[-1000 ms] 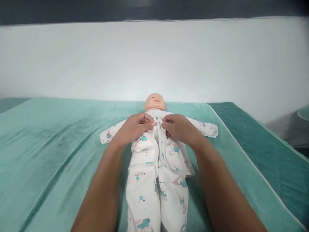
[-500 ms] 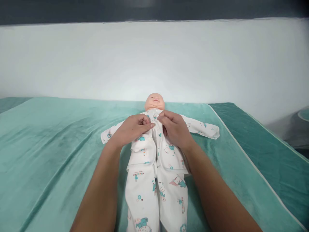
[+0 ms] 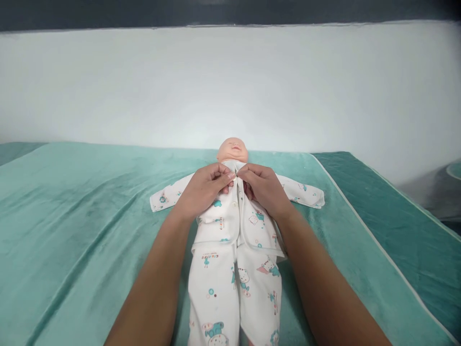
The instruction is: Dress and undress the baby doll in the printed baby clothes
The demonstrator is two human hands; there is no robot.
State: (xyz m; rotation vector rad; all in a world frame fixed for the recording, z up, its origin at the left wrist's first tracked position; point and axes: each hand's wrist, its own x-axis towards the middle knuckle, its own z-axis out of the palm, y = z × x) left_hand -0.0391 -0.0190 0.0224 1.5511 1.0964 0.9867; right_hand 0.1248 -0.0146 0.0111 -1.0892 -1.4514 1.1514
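A baby doll [image 3: 232,150] lies on its back, head away from me, dressed in a white printed shirt [image 3: 218,226] and matching pants [image 3: 212,283]. The shirt's two front edges lie side by side down the chest, parted toward the hem. Near the collar my left hand [image 3: 209,185] pinches one front edge between thumb and fingers. Opposite it, almost touching, my right hand [image 3: 262,186] pinches the other edge. A small button [image 3: 235,204] shows lower on the left front. Whatever is between the fingertips is mostly hidden.
Under the doll spreads a light green sheet [image 3: 90,216] with wrinkles on the left. A darker green cover [image 3: 389,216] lies along the right side. Behind the bed stands a white wall [image 3: 230,81]. At the far right edge sits a partly visible round object [image 3: 454,171].
My left hand has moved right and slightly up, bringing its fingertips against those of my right hand. The shirt's front edges are closer together at the chest.
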